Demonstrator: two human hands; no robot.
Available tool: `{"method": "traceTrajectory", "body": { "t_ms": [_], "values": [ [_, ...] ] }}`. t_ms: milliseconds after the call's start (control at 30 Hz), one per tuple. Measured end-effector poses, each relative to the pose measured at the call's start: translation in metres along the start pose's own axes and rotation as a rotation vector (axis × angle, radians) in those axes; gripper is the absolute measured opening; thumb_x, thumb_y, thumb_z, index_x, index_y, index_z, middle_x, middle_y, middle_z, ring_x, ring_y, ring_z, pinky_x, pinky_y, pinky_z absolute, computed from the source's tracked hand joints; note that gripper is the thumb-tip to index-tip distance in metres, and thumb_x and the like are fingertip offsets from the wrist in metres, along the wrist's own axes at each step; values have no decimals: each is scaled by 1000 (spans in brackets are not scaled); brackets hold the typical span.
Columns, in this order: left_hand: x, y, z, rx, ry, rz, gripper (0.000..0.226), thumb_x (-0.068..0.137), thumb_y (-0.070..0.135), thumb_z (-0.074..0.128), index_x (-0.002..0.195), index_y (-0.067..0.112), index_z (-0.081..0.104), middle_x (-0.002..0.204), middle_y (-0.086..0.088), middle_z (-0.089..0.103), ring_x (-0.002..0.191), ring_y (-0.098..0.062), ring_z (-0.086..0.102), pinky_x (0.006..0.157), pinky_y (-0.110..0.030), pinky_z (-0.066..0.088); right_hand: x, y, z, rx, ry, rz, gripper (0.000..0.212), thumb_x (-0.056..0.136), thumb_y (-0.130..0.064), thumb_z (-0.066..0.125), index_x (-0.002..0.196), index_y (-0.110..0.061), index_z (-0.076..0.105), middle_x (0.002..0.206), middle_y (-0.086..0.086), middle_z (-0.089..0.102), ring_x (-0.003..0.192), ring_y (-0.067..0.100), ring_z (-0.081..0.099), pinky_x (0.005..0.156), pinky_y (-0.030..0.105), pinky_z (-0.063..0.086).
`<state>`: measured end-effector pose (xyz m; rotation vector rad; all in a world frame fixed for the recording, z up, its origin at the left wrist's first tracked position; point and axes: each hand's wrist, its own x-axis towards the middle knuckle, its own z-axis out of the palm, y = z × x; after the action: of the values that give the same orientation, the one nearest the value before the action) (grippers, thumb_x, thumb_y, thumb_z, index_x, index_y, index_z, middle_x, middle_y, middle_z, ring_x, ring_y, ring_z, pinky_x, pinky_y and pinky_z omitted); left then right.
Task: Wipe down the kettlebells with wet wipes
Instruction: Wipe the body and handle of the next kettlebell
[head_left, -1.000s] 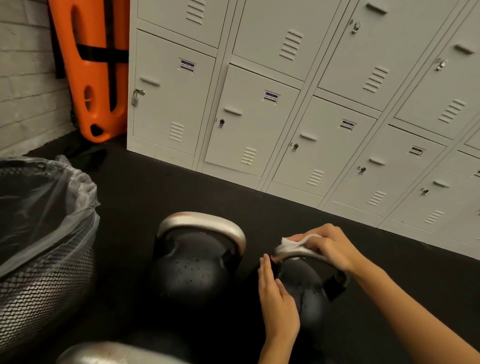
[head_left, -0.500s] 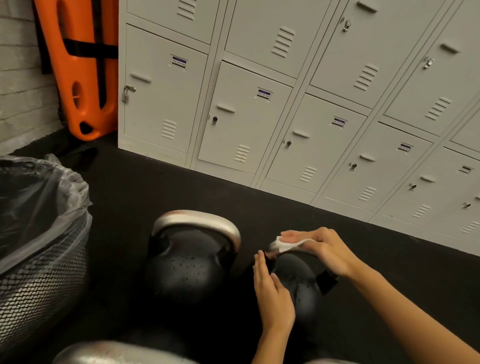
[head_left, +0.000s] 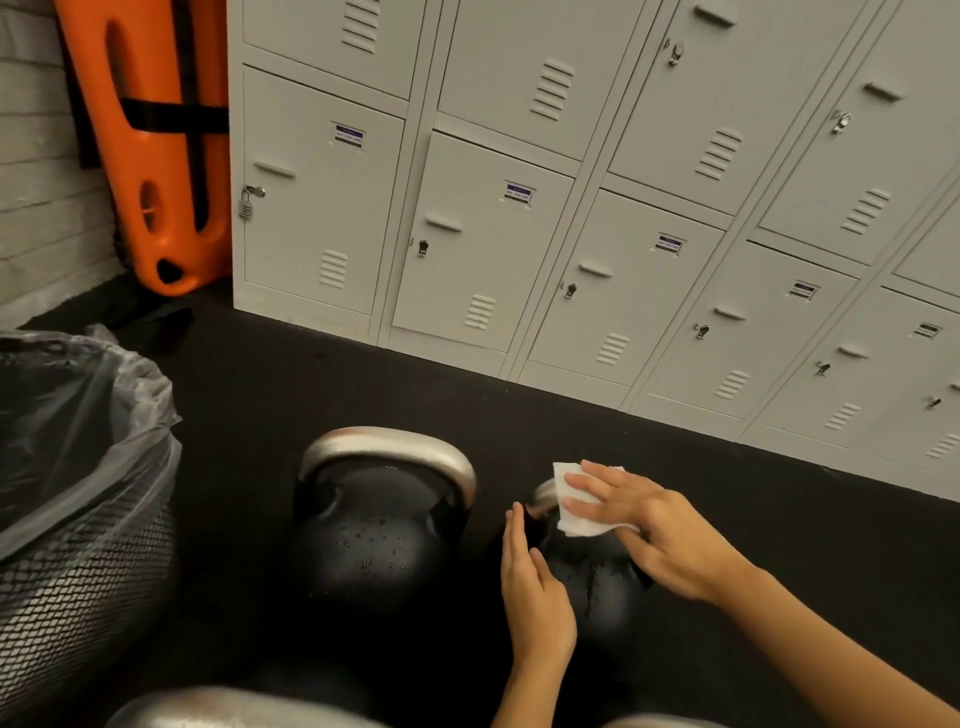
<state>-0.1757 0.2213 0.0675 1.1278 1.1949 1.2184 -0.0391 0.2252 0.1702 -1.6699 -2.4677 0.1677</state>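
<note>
Right grip (head_left: 654, 525) flat, fingers spread on wet wipe (head_left: 576, 506) over small kettlebell (head_left: 597, 571); left grip (head_left: 532, 582) straight-fingered alongside.

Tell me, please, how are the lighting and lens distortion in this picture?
Head view: dim light, so the black kettlebells nearly merge with the floor; their steel handles catch soft glare; the wide lens bends and tilts the lockers; the white wipe stands out brightest.

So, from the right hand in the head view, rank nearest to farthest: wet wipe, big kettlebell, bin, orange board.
From the right hand:
1. Wet wipe, under its fingers.
2. Big kettlebell, to its left.
3. Bin, far left.
4. Orange board, upper-left corner.
</note>
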Motion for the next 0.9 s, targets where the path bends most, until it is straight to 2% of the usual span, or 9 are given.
{"method": "traceTrajectory", "body": {
  "t_ms": [67,133,233,333,400,467,533,733,900],
  "values": [
    [0,-3,-1,5,2,10,50,100,4,32,147,22,30,155,4,29,142,-8,25,114,-20,23,6,-5,5,-227,-37,-101,61,82,-17,31,132,-37,57,150,-19,41,145,5,24,117,30,18],
    [-1,-5,-1,17,-3,16,49,101,6,33,147,21,29,155,3,29,142,-8,26,114,-20,23,21,-16,12,-421,-112,-197,56,77,-18,35,122,-34,66,142,-13,52,139,15,39,114,33,22],
    [-3,-4,-1,23,-31,-2,49,101,9,32,148,21,26,157,3,25,143,-9,24,115,-23,23,34,-21,12,-511,-152,-264,52,77,-20,39,117,-31,70,138,-11,56,135,18,45,113,33,23],
    [-8,0,-3,36,-59,-14,50,102,13,31,150,23,20,158,6,18,145,-9,18,115,-23,21,27,-9,6,-394,-181,-186,58,83,-18,28,128,-30,63,151,-14,41,146,12,25,121,35,18],
    [-9,1,-1,49,-61,-16,51,102,13,30,150,24,17,159,6,15,145,-10,17,115,-25,21,24,-11,7,-327,-119,-130,68,78,-22,17,124,-30,66,150,-14,41,145,11,25,119,38,23],
    [-9,3,1,60,-56,-25,53,102,13,31,151,23,14,160,5,13,145,-12,17,116,-27,22,29,-20,13,-298,-104,-122,65,78,-22,20,121,-27,69,147,-10,47,143,14,31,118,40,26],
    [-9,5,3,64,-53,-34,53,102,12,32,151,20,15,160,3,14,145,-12,17,115,-25,21,34,-25,16,-289,-137,-143,63,80,-22,22,124,-25,67,147,-9,47,143,13,29,119,35,20],
    [-17,17,3,134,9,-73,55,100,20,40,150,19,18,159,-1,19,145,-16,21,116,-33,25,13,-11,2,-50,4,27,58,83,0,42,123,-35,65,149,-20,41,141,-5,21,117,24,19],
    [-37,55,-1,259,-9,181,56,99,41,26,151,27,12,158,10,12,144,-7,16,116,-27,21,17,-16,1,132,-6,61,47,88,1,45,118,-28,66,143,-16,50,137,-4,32,114,24,19]
  ]
}}
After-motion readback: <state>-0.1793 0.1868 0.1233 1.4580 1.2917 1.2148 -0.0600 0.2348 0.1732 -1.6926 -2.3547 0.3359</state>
